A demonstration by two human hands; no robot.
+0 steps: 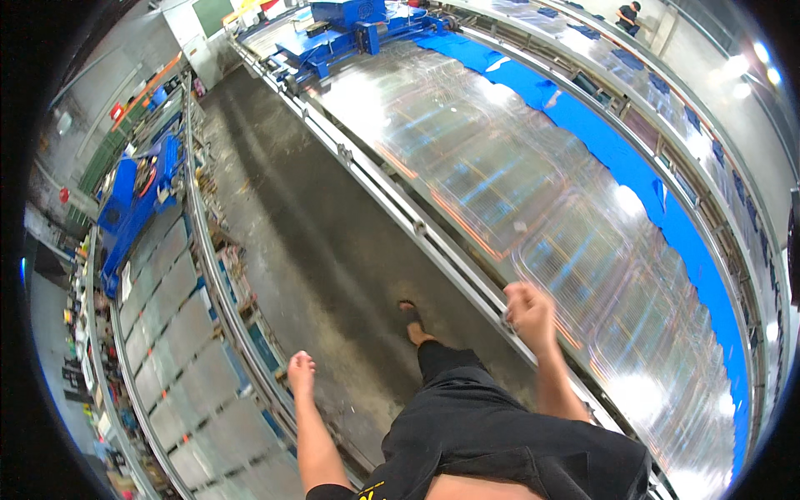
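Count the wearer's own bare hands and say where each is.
2: the left hand beside the long grey-panelled table at left, the right hand by the silver metal rail edging the glossy table at right. Neither is hidden.

Workshop with long railed tables point(575, 250), blue machines point(337, 40)

Blue strip point(625, 163), orange-lined grey tabletop point(487, 187), black clothing point(492, 429)

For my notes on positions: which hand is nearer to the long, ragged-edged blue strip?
Right. The right hand is left of the strip, near the silver metal rail; the left hand is farther left, across the concrete aisle.
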